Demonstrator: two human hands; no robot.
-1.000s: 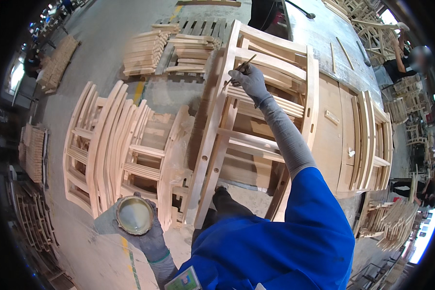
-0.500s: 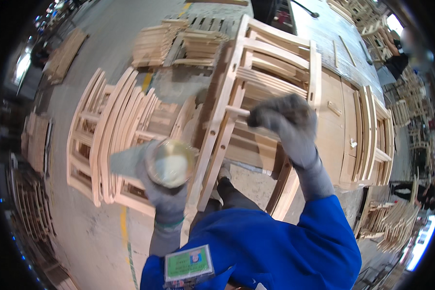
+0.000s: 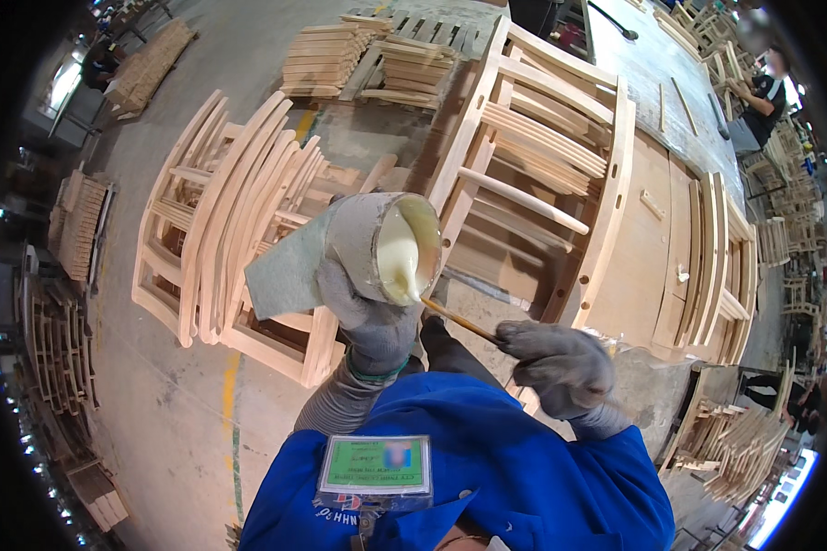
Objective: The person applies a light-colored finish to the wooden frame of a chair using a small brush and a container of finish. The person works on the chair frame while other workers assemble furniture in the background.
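Steady the tilted cup [image 3: 352,241] in front of the blue shirt [image 3: 487,427], firmly gripped in the left hand [image 3: 369,317], load only the tip of the thin stick [image 3: 460,320] pinched in the right hand [image 3: 559,367], and wipe surplus creamy white liquid [image 3: 396,253] back inside.

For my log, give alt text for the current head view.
A grey-gloved left hand holds a tilted, round grey cup of white liquid; the grey-gloved right hand holds a thin brown stick at the cup's rim. Pale wooden frames sit beyond.
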